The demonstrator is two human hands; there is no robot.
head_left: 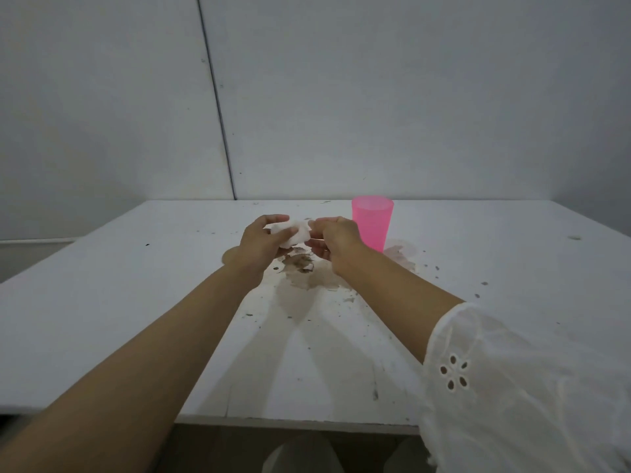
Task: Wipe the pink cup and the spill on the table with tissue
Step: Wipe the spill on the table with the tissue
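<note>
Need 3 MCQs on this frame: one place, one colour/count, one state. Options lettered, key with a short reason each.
1. Where does the pink cup stand relative to the hands?
A. Just beyond the right hand
B. Left of the left hand
C. At the near table edge

2. How many cups are on the table?
A. Three
B. Two
C. One

3. What is the state of the tissue?
A. Lying flat on the spill
B. Bunched and held between both hands above the table
C. Stuffed inside the cup

Answers:
1. A: the cup rises upright right behind the right hand, toward the far side.
2. C: only the one pink cup shows.
3. B: both hands grip the white wad, with the brownish spill showing on the table below them.
</note>
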